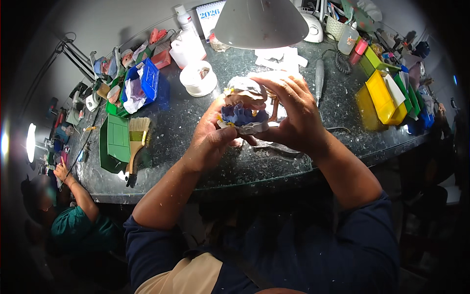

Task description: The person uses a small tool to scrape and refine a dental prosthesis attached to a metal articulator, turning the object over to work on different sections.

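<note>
Both hands hold a dental plaster model [243, 87] up under the lamp, above the worktop. Its upper part is whitish plaster with yellow spots, and a dark blue mass [240, 115] sits between this and a pale base below. My left hand [210, 139] grips the lower left side, thumb across the front of the base. On the right, my right hand [293, 108] curls round the model, fingers over the top and thumb low by the base. The fingertips behind it are partly hidden. A thin curved metal piece lies on the worktop under my right hand.
A grey lamp shade [262, 24] hangs just beyond the hands. A white round container [198, 81], a brush [134, 142], a green bin [115, 142] and a blue bin [149, 81] stand left. Right are a corded handpiece [319, 78] and yellow bin [382, 98]. Another person [78, 220] works far left.
</note>
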